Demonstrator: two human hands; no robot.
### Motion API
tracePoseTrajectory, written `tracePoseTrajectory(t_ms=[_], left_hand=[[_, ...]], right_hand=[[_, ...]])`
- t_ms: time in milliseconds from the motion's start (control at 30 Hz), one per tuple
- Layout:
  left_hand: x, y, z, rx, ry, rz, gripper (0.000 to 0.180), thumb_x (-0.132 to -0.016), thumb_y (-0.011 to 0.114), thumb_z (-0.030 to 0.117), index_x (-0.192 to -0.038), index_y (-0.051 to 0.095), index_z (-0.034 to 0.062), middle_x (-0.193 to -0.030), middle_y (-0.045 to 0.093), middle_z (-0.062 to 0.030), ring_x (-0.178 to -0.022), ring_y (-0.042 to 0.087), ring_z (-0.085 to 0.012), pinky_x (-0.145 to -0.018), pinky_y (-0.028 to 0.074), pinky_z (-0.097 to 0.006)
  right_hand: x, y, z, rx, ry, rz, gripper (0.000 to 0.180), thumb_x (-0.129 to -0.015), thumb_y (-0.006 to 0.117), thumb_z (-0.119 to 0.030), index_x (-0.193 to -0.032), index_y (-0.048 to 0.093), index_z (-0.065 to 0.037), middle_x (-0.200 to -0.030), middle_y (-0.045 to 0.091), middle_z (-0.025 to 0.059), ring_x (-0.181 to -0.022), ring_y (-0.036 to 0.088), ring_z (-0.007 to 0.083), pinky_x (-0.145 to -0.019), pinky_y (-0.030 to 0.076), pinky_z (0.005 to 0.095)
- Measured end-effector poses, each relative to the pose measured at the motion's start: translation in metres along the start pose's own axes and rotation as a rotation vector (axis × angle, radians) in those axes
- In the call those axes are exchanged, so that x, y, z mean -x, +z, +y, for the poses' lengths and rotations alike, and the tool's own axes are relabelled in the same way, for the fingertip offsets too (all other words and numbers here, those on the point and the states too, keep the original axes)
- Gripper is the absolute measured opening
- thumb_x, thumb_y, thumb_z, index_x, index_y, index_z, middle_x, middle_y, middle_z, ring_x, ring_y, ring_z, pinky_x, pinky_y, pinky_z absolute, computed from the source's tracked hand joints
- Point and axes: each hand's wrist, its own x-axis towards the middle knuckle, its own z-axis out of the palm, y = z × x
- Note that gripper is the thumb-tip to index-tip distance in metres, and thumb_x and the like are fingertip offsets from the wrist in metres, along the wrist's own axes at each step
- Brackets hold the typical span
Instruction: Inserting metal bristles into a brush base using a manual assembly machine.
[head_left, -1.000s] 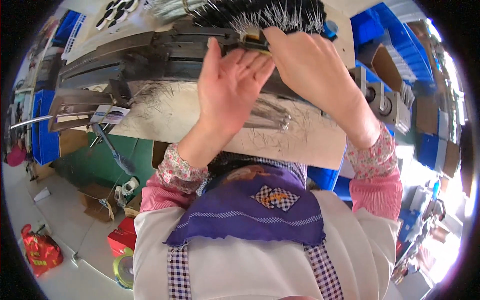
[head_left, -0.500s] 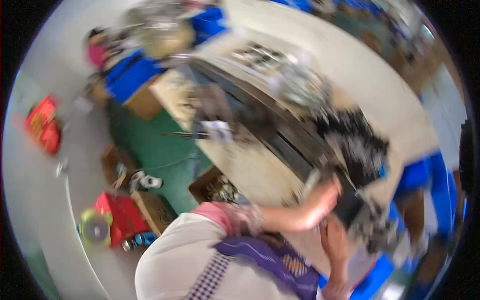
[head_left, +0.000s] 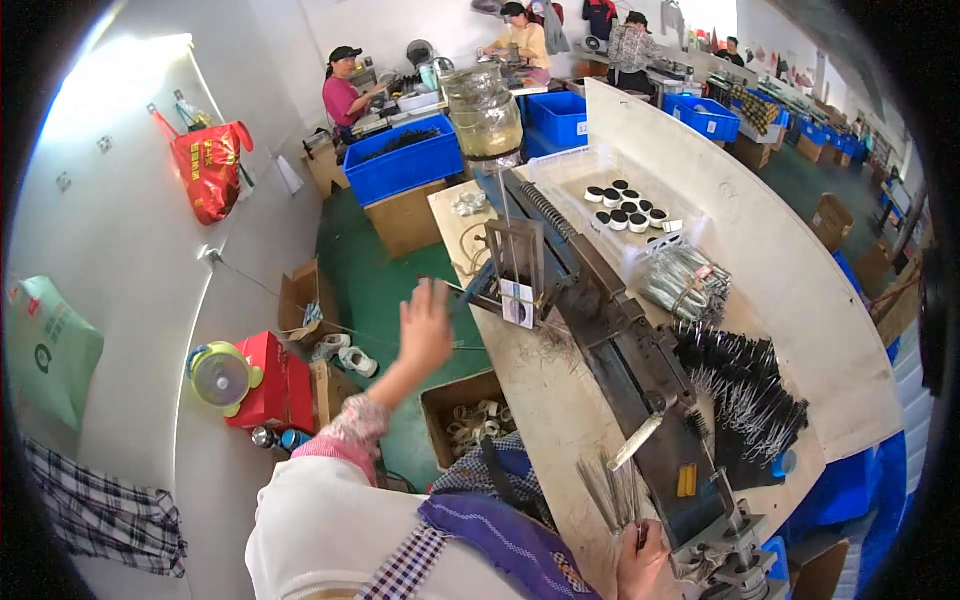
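My left hand (head_left: 426,328) reaches out over the green floor, beside the handle rod at the machine's far end. Its fingers look stretched out but slightly blurred; I cannot see a grip on the rod. My right hand (head_left: 642,562), low at the bench edge, is closed around the lower ends of a bundle of thin metal wires (head_left: 604,488). The long dark metal machine (head_left: 640,350) runs along the bench (head_left: 535,375). A flat pale metal strip (head_left: 636,441) lies tilted across its near part, close to the wires. Yellow pieces (head_left: 687,480) sit on the machine.
Black brushes (head_left: 735,385) with twisted wire stems are piled right of the machine. Beyond them lie bundled wires (head_left: 686,284) and a clear tray (head_left: 570,180) of black-topped white rounds. A cardboard box (head_left: 432,405) stands below the bench. Blue crates (head_left: 405,158) and several people are farther back.
The view has swung and sharpened. My hands were close together at the machine's near part; now my left hand is far out to the left, while my right stays near, with the wires.
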Motion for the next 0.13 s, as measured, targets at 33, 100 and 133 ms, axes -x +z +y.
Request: tracePoseTrajectory(t_ms=[33, 100, 133], left_hand=[[-0.007, 0.006, -0.031, 0.098, -0.201, -0.08, 0.081, -0.076, 0.064, 0.017, -0.146, 0.025, 0.0064, -0.14, 0.036, -0.03, -0.121, 0.048, -0.0391, -0.103, 0.03, -0.059], [-0.021, 0.002, -0.051, 0.216, -0.344, -0.218, 0.084, -0.076, 0.065, 0.019, -0.147, 0.021, 0.0108, -0.135, 0.042, -0.0296, -0.111, 0.055, -0.0366, -0.1, 0.034, -0.057], [-0.022, 0.004, -0.054, 0.338, -0.483, -0.349, 0.088, -0.076, 0.066, 0.02, -0.149, 0.018, 0.0152, -0.13, 0.049, -0.0292, -0.101, 0.062, -0.034, -0.097, 0.039, -0.056]], right_hand=[[0.0, 0.0, 0.0, -0.003, -0.006, -0.011, 0.025, -0.09, 0.057, -0.022, -0.103, 0.061, -0.001, -0.093, 0.062, 0.0283, -0.088, 0.063, 0.0396, -0.076, 0.049, 0.0458], [0.003, -0.002, 0.003, -0.008, -0.04, -0.045, 0.029, -0.089, 0.058, -0.024, -0.107, 0.06, -0.002, -0.099, 0.062, 0.028, -0.09, 0.064, 0.0365, -0.079, 0.049, 0.0454], [0.006, -0.003, 0.004, -0.004, -0.034, -0.049, 0.029, -0.089, 0.058, -0.024, -0.107, 0.06, -0.002, -0.099, 0.062, 0.028, -0.09, 0.064, 0.0365, -0.079, 0.049, 0.0454]])
